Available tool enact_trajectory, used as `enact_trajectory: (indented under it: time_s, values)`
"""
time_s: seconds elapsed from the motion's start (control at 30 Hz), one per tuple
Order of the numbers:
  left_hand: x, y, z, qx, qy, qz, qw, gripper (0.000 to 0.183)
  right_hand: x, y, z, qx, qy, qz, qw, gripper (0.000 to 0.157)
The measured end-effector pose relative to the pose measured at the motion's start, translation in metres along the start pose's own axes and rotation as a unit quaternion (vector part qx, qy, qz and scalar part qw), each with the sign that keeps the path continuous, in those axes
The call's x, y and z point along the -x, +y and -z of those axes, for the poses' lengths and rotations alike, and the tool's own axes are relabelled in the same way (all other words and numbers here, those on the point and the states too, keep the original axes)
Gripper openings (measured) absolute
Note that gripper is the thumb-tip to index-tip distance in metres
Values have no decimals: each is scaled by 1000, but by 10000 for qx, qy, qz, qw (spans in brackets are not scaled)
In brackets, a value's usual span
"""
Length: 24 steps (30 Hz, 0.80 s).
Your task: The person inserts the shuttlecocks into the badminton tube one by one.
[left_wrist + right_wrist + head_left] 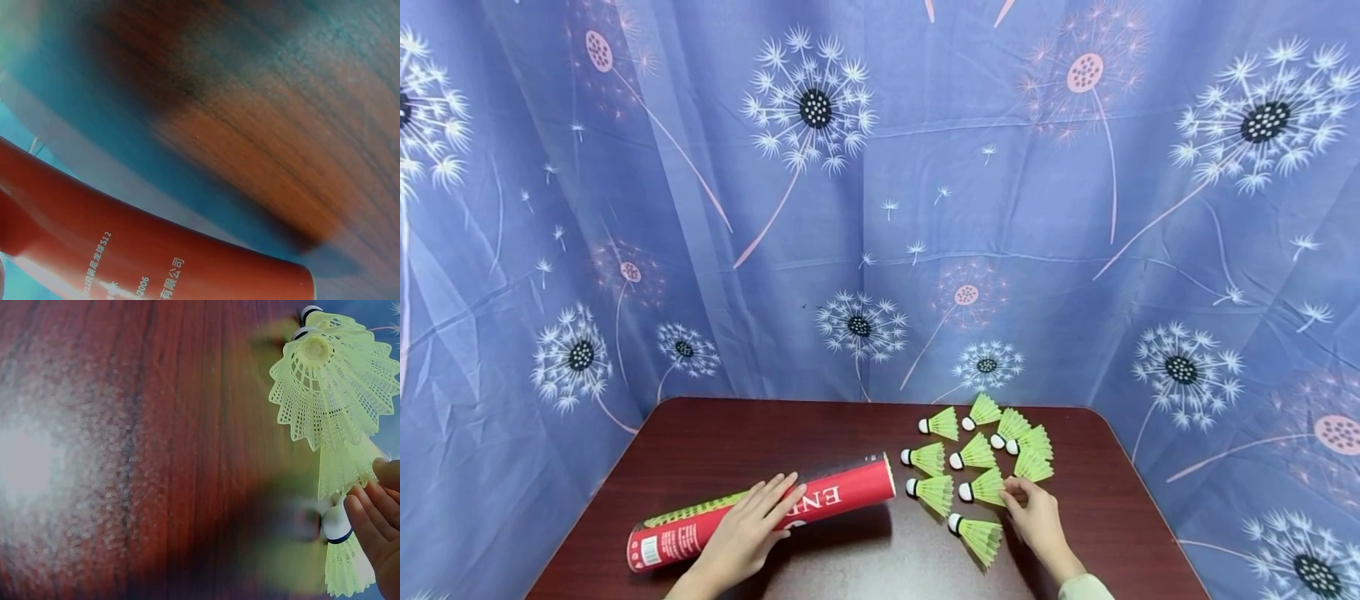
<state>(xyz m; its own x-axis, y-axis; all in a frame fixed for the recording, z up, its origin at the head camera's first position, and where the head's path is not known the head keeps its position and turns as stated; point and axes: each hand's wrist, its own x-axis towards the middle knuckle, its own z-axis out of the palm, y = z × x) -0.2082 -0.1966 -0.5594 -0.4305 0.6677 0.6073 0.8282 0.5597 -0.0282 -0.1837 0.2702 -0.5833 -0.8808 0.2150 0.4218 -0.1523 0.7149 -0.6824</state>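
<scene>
A red shuttlecock tube (850, 493) with white lettering lies slanted across the left half of the table. My left hand (747, 527) rests over its middle, fingers stretched across the top and thumb on the near side. In the left wrist view, the red tube (156, 244) fills the lower left. To the right, my right hand (1036, 518) pinches the skirt edge of a yellow-green shuttlecock (982, 487) with a white cork. The right wrist view shows thumb and fingertips (356, 499) at the shuttlecock's skirt (347, 469).
Several more shuttlecocks lie in a loose group, including one nearest the front (979, 537) and one at the back (983, 410). The dark brown table (790, 429) has rounded back corners. A blue dandelion-print curtain (880, 208) hangs behind it and along both sides.
</scene>
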Motion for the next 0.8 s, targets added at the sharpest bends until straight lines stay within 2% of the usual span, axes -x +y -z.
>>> enact_trajectory:
  time_s: [0.3, 0.57, 0.8]
  values:
    - [0, 1, 2, -35, -21, -26, 10000, 56, 0, 2, -1, 13, 51, 97, 9999, 12]
    - [-1, 0, 3, -57, -46, -58, 10000, 55, -2, -1, 0, 47, 288, 632, 9976, 14]
    - [-1, 1, 3, -35, -52, -26, 10000, 55, -2, -3, 3, -34, 468, 741, 9961, 16]
